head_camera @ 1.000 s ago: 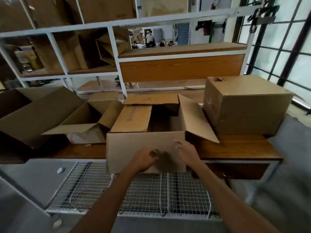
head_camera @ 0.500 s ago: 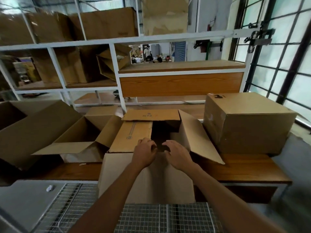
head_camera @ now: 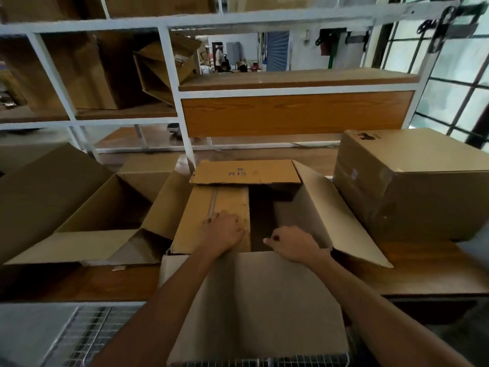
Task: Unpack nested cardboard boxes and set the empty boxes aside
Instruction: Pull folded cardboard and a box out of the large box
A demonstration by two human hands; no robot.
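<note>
Open box (head_camera: 254,300): stood on the table (head_camera: 428,274), near wall under both wrists.
Left hand (head_camera: 222,234): fingers spread flat on the folded-in flap (head_camera: 214,218).
Right hand (head_camera: 293,245): fingers curled loosely, nothing gripped.
Advice: flap to be folded outward before contents are reached.

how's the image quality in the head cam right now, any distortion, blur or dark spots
Head view: wide-angle bending bows the white shelf frame and stretches the forearms at the bottom; daylight from the window on the right washes out its panes; the gap inside the open box is too dark to read; the left hand and right hand are slightly soft.
</note>
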